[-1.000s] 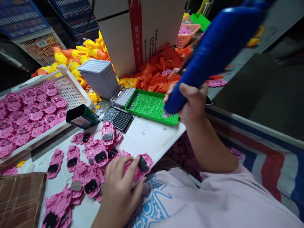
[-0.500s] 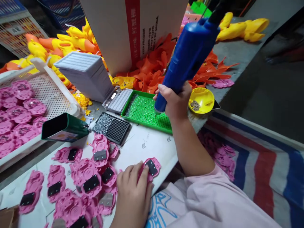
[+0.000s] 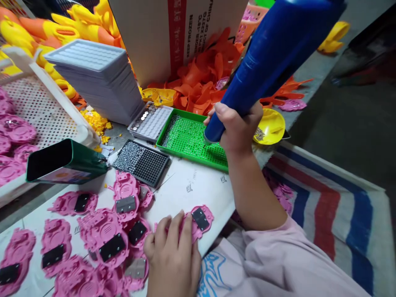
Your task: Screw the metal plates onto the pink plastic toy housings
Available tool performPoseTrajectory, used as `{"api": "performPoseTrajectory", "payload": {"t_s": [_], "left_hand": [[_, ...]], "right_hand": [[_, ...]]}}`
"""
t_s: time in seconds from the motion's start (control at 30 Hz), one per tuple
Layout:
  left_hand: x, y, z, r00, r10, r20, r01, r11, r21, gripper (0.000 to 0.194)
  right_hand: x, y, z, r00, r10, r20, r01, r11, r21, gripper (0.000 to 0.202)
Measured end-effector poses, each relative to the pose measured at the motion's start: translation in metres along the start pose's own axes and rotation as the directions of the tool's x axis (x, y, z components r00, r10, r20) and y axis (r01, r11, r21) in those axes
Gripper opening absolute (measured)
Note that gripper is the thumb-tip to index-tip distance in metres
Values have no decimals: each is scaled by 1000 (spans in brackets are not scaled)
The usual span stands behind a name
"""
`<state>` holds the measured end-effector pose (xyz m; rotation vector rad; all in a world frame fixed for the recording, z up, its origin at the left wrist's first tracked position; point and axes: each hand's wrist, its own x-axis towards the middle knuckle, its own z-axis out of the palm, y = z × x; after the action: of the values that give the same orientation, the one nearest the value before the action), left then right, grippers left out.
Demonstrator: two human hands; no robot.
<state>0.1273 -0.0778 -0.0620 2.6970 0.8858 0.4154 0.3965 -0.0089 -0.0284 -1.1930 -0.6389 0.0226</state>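
My right hand is wrapped around a blue electric screwdriver, tilted with its lower end over the green perforated tray. Small screws cluster along that tray's left side. I cannot make out whether the bit touches a screw. My left hand lies over a pink plastic housing near the table's front edge, fingers pressing it down. A black cover shows on the housing's right end; my fingers hide much of the rest. To the left of this hand lie several similar pink housings with black or grey covers.
A black screw tray and a dark green holder stand left of the green tray. Behind are stacked grey trays, a carton and orange parts. A yellow bowl sits right; a white basket stands left.
The view has shifted closer and to the right. My right hand still holds the screwdriver over the green tray, and my left hand stays on the pink housing.
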Motion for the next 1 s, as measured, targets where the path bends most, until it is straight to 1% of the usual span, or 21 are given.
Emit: {"api": "performPoseTrajectory", "payload": {"t_s": [0.1, 0.2, 0.4, 0.6, 0.77, 0.9, 1.0], "left_hand": [[0, 0, 0, 1000, 10, 2, -10, 1000, 12, 31], [0, 0, 1, 1000, 24, -1, -24, 999, 27, 30], [0, 2, 2, 999, 42, -19, -41, 998, 40, 29], [-1, 3, 3, 998, 49, -27, -47, 998, 40, 30], [-2, 4, 2, 986, 164, -4, -164, 986, -8, 30], [-3, 1, 5, 976, 217, 23, -218, 976, 13, 31], [-5, -2, 8, 967, 254, 35, -255, 966, 42, 34]], "right_hand": [[2, 4, -2, 999, -26, 29, 27, 999, -32, 30], [3, 6, -4, 998, -26, 51, 28, 999, -35, 27], [2, 2, -4, 999, -12, 49, 12, 1000, -16, 28], [0, -5, 1, 999, 54, 7, -54, 999, 0, 26], [1, -8, 3, 998, 57, -41, -56, 998, 21, 30], [4, -13, -2, 994, 109, -19, -109, 994, 30, 29], [6, -16, -5, 993, 114, -10, -114, 993, 0, 31]]}}
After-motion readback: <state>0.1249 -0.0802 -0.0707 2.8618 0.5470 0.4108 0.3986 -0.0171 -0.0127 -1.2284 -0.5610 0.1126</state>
